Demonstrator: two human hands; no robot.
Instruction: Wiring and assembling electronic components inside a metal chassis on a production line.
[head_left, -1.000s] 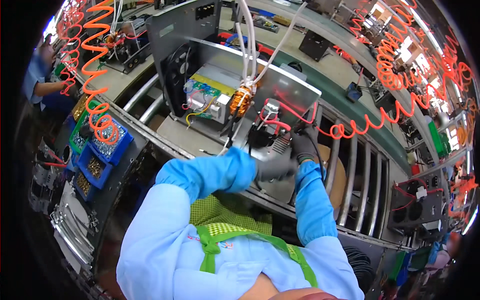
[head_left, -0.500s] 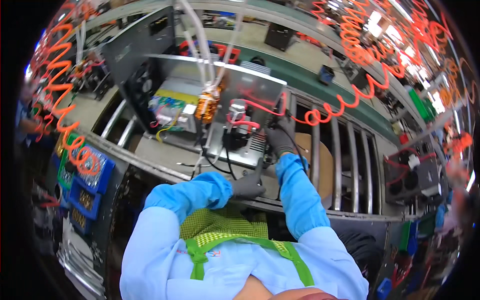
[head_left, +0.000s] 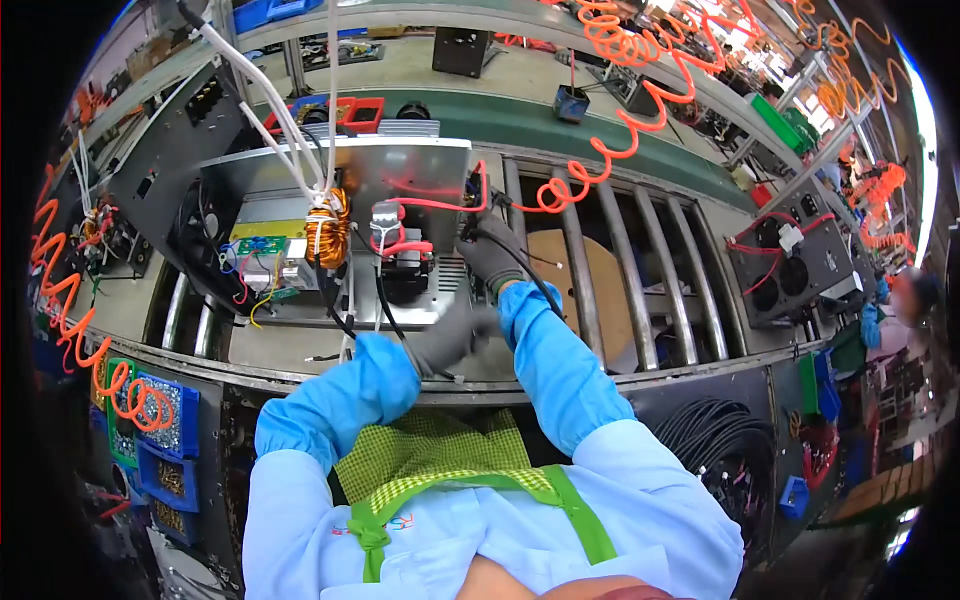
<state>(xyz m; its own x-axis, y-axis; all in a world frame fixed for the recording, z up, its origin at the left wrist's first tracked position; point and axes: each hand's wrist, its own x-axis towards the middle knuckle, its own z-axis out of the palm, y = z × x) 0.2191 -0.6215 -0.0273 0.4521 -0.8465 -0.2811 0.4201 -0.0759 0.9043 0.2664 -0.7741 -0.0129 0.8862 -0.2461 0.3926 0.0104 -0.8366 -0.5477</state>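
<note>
An open metal chassis [head_left: 420,170] lies on the roller line, with a copper coil [head_left: 326,236], a green circuit board [head_left: 258,245] and red wires inside. My right hand [head_left: 492,252], in a grey glove, rests at the chassis's right front corner with a black cable [head_left: 530,275] running across it. My left hand [head_left: 452,335], also gloved, is closed on the black cable just in front of the chassis's near edge. Both sleeves are blue.
Steel rollers [head_left: 600,270] run to the right of the chassis, with a round brown disc [head_left: 585,270] beneath. Another black unit with fans [head_left: 790,265] sits far right. Orange coiled hoses [head_left: 600,170] hang overhead. Blue parts bins [head_left: 165,430] line the left; black cables [head_left: 720,440] are bundled at lower right.
The view has swung so the chassis sits more to the left. My right hand reached up to the chassis's right corner; my left hand stays low on the cable.
</note>
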